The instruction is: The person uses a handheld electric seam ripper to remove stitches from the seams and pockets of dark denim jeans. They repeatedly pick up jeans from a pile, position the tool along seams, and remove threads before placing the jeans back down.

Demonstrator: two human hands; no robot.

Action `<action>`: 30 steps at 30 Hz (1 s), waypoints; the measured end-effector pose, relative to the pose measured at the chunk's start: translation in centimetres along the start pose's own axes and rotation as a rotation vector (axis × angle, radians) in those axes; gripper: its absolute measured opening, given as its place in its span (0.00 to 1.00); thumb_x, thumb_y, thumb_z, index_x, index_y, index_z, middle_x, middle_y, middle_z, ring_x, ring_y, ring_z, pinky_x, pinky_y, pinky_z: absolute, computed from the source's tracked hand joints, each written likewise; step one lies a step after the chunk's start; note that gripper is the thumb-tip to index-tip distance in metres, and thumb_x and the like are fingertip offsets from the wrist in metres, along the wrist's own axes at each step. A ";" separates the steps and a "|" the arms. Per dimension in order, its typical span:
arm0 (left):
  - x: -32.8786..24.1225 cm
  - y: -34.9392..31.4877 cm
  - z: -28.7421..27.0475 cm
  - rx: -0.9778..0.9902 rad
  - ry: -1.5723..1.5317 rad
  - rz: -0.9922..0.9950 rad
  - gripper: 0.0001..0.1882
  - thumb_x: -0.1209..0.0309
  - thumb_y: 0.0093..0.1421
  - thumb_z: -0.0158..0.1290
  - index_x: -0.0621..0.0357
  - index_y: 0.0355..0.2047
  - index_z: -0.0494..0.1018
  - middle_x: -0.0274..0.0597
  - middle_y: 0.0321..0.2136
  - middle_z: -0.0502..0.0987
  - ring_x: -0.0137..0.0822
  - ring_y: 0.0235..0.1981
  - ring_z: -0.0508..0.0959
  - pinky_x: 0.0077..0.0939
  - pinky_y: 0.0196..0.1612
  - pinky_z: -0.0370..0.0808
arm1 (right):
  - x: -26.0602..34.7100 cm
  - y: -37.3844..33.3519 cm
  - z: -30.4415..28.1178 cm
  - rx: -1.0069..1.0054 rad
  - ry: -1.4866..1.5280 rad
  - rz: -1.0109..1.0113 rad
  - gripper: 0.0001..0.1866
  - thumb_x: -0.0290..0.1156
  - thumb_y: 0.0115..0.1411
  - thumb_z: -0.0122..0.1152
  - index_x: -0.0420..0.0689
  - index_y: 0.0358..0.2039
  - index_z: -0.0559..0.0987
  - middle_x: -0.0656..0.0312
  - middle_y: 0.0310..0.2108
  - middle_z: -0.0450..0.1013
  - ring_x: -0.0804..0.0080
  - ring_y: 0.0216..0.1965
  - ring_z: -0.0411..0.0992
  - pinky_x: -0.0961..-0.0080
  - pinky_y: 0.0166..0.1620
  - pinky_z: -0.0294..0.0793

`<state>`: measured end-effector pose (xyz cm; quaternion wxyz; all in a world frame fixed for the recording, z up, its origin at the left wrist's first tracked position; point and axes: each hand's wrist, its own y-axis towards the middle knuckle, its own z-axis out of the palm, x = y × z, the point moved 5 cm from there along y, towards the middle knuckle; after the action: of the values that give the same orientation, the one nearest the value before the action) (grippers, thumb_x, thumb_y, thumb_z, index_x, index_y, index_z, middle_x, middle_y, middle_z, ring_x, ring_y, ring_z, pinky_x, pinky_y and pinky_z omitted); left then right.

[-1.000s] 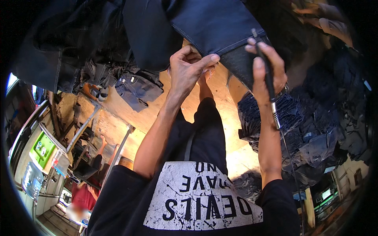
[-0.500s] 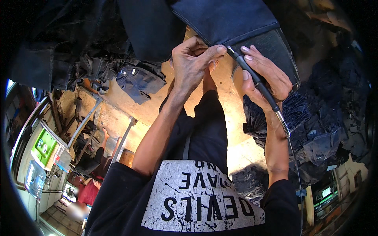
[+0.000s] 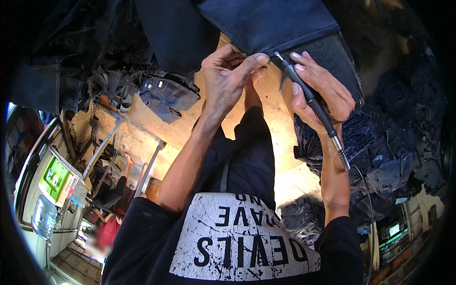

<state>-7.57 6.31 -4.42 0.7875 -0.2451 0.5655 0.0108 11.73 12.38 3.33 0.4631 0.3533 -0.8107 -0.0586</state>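
A dark blue denim piece (image 3: 270,21) with a stitched hem lies over a dark flat board (image 3: 339,61) at the top middle. At the hem's lower corner my left hand (image 3: 223,80) pinches the cloth edge between thumb and fingers. Held like a pen in my right hand (image 3: 328,92) is a slim black rotary handpiece (image 3: 319,105) with a metal spring collar and a thin cord. Its small bright tip points up and left, beside the hem and just right of my left thumb. Whether the tip touches the cloth I cannot tell.
Dark garments (image 3: 85,57) hang in a heap at upper left. More denim is piled (image 3: 380,128) at right. A folded pair of dark shorts (image 3: 168,97) lies on the tan floor. At far left are a green tray (image 3: 54,175), a water jug (image 3: 43,216) and another person (image 3: 108,230).
My left hand and the cloth have shifted slightly left. The handpiece stays almost in place, while its cord has swung outward to the right.
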 end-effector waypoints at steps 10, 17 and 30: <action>0.0 0.0 0.0 0.006 -0.013 0.011 0.12 0.73 0.62 0.71 0.70 0.41 0.83 0.47 0.33 0.88 0.30 0.33 0.87 0.25 0.42 0.86 | 0.0 0.0 -0.2 -0.019 -0.018 0.024 0.15 0.26 0.53 0.73 0.37 0.43 0.88 0.48 0.41 0.87 0.51 0.49 0.86 0.51 0.57 0.85; 0.2 0.1 -0.2 0.025 0.007 0.027 0.12 0.74 0.63 0.70 0.70 0.42 0.83 0.47 0.34 0.88 0.31 0.34 0.88 0.26 0.43 0.86 | -0.1 -0.2 -0.4 -0.043 -0.020 0.047 0.16 0.24 0.52 0.72 0.37 0.43 0.87 0.48 0.41 0.87 0.51 0.49 0.86 0.51 0.57 0.85; 0.7 0.3 -0.7 0.051 0.039 0.016 0.11 0.75 0.64 0.69 0.67 0.44 0.85 0.46 0.35 0.89 0.30 0.36 0.88 0.24 0.44 0.86 | -0.6 -0.6 -0.6 -0.063 -0.043 0.069 0.16 0.24 0.53 0.73 0.38 0.44 0.88 0.48 0.42 0.87 0.49 0.50 0.86 0.50 0.58 0.84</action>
<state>-8.06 6.06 -5.32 0.7823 -0.2205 0.5825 -0.0021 12.67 12.45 3.00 0.4582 0.3092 -0.8299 -0.0756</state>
